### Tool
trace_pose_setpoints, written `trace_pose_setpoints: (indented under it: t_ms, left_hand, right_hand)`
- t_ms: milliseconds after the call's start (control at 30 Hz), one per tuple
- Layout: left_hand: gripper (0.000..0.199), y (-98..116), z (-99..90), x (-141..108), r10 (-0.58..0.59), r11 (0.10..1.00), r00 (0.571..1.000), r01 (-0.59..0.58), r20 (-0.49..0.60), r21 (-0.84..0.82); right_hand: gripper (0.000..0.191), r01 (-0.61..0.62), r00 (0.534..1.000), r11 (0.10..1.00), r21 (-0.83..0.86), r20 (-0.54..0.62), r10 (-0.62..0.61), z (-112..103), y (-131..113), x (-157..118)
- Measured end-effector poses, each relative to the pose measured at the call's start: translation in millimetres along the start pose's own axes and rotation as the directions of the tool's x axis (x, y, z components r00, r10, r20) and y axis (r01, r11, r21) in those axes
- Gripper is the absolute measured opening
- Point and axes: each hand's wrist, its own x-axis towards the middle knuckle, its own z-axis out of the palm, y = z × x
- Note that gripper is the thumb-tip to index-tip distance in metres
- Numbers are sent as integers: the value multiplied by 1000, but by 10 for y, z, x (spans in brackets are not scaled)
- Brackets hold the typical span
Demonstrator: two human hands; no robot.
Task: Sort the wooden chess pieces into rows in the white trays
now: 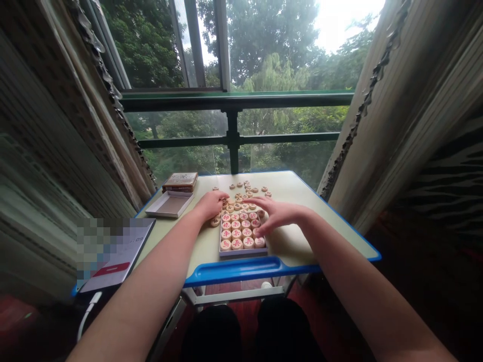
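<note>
Chinese chess pieces with red characters [236,234] stand in rows inside a shallow white box [243,253] near the table's front edge. My left hand [212,205] is at the box's far left corner, its fingers bent together over a Chinese chess piece [225,205]; the thumb is hidden. My right hand [277,213] spreads its fingers over the box's right side, with the thumb low by the right column and the fingertips near loose pieces. It holds nothing that I can see. More loose pieces [244,197] lie scattered beyond the box.
At the table's left lie an empty box lid [169,215] and a brown box [180,181]. A tablet [123,256] with a white cable [89,306] rests by the left edge. The table [332,236] has a blue rim, and a window with a railing [234,100] stands behind it.
</note>
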Motion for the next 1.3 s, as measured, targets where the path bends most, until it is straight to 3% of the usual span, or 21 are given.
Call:
trace_pose_setpoints:
  t_ms: [133,267,467,667,833,1033,1133,1300]
  left_hand:
    - [44,-43,-27,13,-86,995,995,88,-44,36]
    - [39,-8,-22,18,-71,996,997,71,-5,52]
    - [38,66,-18,21,-28,995,997,34,-66,96]
    - [34,159,5,-10,74,995,995,-69,-61,71]
    - [30,261,33,-42,128,992,990,-128,-50,16]
    - [32,287,38,-43,124,990,991,-127,-56,-56]
    - [33,292,33,-45,118,990,991,-122,-61,-70]
    - [31,303,40,-51,124,989,990,-129,-67,-77]
  right_hand:
    - [119,30,988,999,-27,150,-25,39,-150,-41]
    - [125,45,988,999,-12,150,-42,70,-178,-32]
    - [126,41,987,999,-11,156,-39,75,-185,-45]
    - [119,41,987,999,-29,158,-36,44,-203,-55]
    - [95,79,996,997,1,34,-79,43,-127,-27]
    - [112,70,993,997,-26,97,-67,56,-119,-62]
    - [115,73,995,997,-34,75,-70,68,-118,-64]
    - [83,67,995,997,-24,-67,-69,37,-91,-43]
